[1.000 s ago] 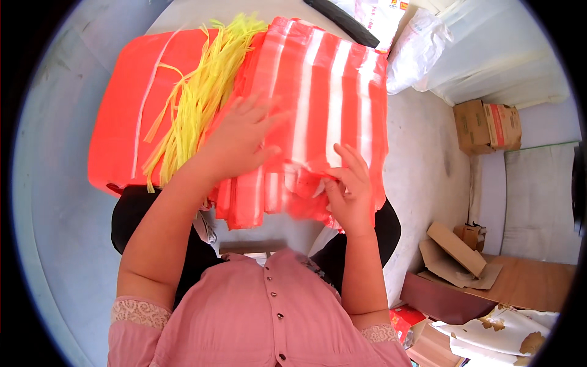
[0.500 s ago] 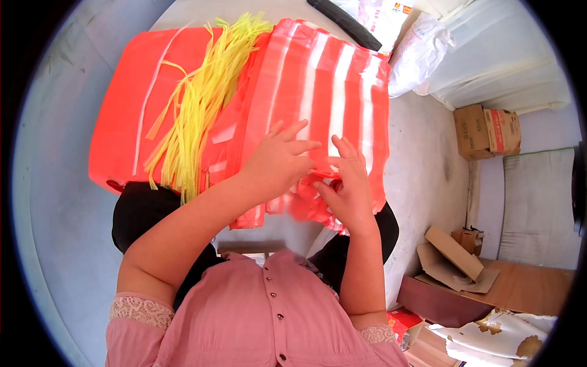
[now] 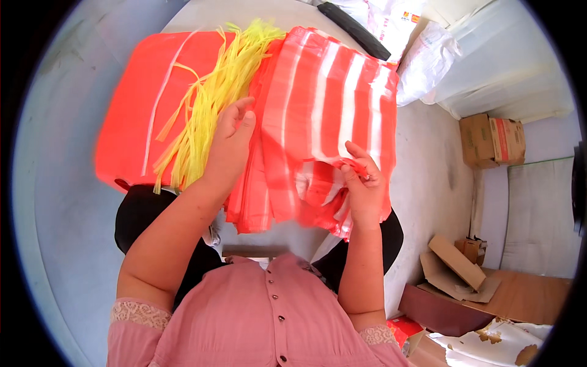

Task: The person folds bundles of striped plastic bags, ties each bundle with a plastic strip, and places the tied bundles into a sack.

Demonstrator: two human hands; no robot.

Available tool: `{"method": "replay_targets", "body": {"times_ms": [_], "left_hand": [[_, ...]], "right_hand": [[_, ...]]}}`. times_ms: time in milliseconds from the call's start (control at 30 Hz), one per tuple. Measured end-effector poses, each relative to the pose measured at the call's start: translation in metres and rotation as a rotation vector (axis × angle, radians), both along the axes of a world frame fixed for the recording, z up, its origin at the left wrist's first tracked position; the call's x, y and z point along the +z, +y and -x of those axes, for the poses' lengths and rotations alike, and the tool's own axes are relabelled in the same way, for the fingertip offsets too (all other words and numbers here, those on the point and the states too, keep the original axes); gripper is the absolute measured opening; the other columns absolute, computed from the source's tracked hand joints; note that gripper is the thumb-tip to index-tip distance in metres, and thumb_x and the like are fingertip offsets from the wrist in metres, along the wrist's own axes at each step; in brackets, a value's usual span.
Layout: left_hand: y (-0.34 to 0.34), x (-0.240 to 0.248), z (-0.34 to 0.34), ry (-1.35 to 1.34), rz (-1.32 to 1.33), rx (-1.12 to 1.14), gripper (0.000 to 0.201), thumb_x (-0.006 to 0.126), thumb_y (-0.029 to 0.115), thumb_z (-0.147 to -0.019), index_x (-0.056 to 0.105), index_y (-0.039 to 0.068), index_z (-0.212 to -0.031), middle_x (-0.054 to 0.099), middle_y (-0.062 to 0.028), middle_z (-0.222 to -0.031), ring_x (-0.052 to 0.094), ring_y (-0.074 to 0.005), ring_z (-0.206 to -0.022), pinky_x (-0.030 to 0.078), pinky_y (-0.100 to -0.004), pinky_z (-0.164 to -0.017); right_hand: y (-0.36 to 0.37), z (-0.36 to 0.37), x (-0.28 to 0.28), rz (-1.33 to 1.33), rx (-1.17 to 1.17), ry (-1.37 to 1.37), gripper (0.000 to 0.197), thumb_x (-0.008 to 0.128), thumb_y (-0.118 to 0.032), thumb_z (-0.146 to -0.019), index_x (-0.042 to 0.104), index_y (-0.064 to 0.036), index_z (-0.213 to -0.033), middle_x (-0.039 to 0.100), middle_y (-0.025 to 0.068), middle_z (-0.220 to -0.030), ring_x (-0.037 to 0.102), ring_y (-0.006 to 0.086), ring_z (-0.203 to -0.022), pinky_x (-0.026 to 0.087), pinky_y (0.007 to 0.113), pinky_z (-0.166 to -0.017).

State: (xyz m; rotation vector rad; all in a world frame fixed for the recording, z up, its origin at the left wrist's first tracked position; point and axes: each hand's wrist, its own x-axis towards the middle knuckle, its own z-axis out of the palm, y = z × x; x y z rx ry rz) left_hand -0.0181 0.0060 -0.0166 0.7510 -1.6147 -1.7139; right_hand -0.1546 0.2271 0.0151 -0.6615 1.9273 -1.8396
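The right hand (image 3: 366, 194) pinches striped red-and-white plastic (image 3: 335, 98)

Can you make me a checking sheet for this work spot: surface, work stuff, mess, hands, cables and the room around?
Surface: smooth red block at left; whatever supports the plastic is hidden.
Job's things: yellow strips beside red-and-white striped plastic.
Clutter: long black object and white bag beyond the plastic.
Left hand: at the yellow strips; grip unclear.
Right hand: pinching the plastic's near part.
Cables: nothing seen.
Surroundings: pale floor, brown carton, opened cardboard at right.
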Motion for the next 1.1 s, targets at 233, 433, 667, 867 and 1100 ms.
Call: {"method": "replay_targets", "body": {"times_ms": [233,433,667,867,1100], "left_hand": [[0.01,0.008,0.002,0.17,-0.463,-0.135,0.048,0.045,0.027,-0.11,0.036,0.005,-0.152,0.049,-0.0129,-0.143,0.048,-0.0217,-0.133,0.039,-0.0356,-0.111],[0.011,0.007,0.0,0.112,-0.537,-0.198,0.055,0.047,0.028,-0.109,0.027,0.007,-0.156,0.056,-0.0133,-0.136,0.058,-0.0214,-0.121,0.046,-0.0372,-0.106],[0.025,0.02,-0.023,-0.09,-0.41,-0.301,0.086,0.064,0.009,-0.096,0.01,0.014,-0.163,0.069,-0.0133,-0.115,0.066,-0.0188,-0.106,0.051,-0.0351,-0.096],[0.011,0.028,-0.05,-0.024,-0.431,-0.309,0.097,0.066,-0.002,-0.089,0.007,0.014,-0.164,0.07,-0.0155,-0.113,0.068,-0.0189,-0.105,0.051,-0.0355,-0.097],[0.008,0.02,-0.081,-0.27,-0.195,-0.406,0.094,0.065,0.001,-0.085,0.013,0.013,-0.163,0.072,-0.0138,-0.109,0.067,-0.0139,-0.09,0.052,-0.0284,-0.08]], "right_hand": [[0.001,0.004,-0.01,0.036,-0.045,0.016,0.031,0.067,0.002,-0.095,0.067,0.0013,-0.125,0.061,0.0111,-0.141,0.063,0.0145,-0.115,0.051,0.029,-0.098],[-0.006,0.0,-0.007,0.047,-0.121,-0.046,0.03,0.067,-0.003,-0.097,0.067,0.0025,-0.127,0.068,0.0114,-0.129,0.065,0.0165,-0.113,0.05,0.031,-0.101],[-0.009,-0.01,-0.008,0.127,-0.151,-0.157,0.031,0.066,-0.002,-0.097,0.066,0.0021,-0.128,0.07,0.0097,-0.124,0.066,0.0154,-0.108,0.051,0.031,-0.099],[-0.006,-0.031,-0.022,0.031,-0.064,-0.013,0.015,0.069,0.001,-0.092,0.07,-0.0024,-0.107,0.067,0.01,-0.129,0.066,0.0176,-0.112,0.052,0.031,-0.097],[0.0,-0.035,-0.044,-0.194,0.15,0.536,0.01,0.075,-0.004,-0.086,0.069,-0.0061,-0.093,0.068,0.0134,-0.127,0.064,0.0236,-0.114,0.017,0.055,-0.125]]}}
